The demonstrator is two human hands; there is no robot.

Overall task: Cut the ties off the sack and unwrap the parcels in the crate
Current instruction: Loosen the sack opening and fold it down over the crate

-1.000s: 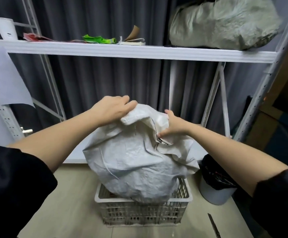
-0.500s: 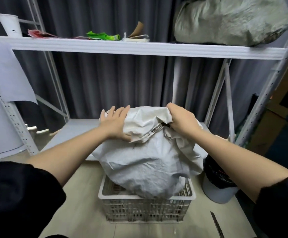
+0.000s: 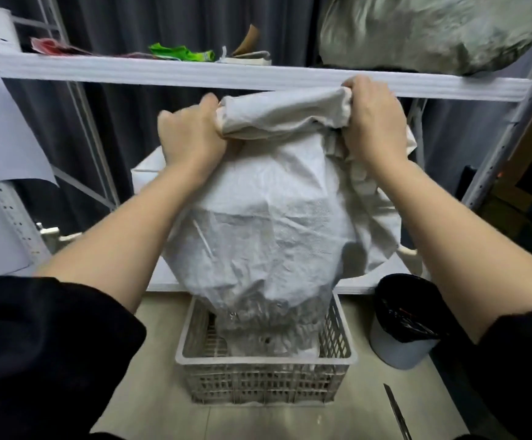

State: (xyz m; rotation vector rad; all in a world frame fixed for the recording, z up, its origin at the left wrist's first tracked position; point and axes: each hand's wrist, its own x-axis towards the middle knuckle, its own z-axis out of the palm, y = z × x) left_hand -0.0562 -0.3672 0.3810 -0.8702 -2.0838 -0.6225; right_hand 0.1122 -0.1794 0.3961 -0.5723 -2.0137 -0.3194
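Hanging mouth-down over the one white slatted plastic crate (image 3: 266,363), the single white woven plastic sack (image 3: 264,223) has been hoisted higher than a moment ago, its lower end now spilling pale contents into the crate. Left hand (image 3: 191,134) and right hand (image 3: 374,122), two in all, fingers clenched on its upturned end. One knife (image 3: 396,411) lies on the floor.

Crate (image 3: 266,365), bin (image 3: 401,350), knife (image 3: 396,411) on floor (image 3: 150,385)

left hand (image 3: 191,134): raised, fingers clenched | right hand (image 3: 374,122): raised, fingers clenched
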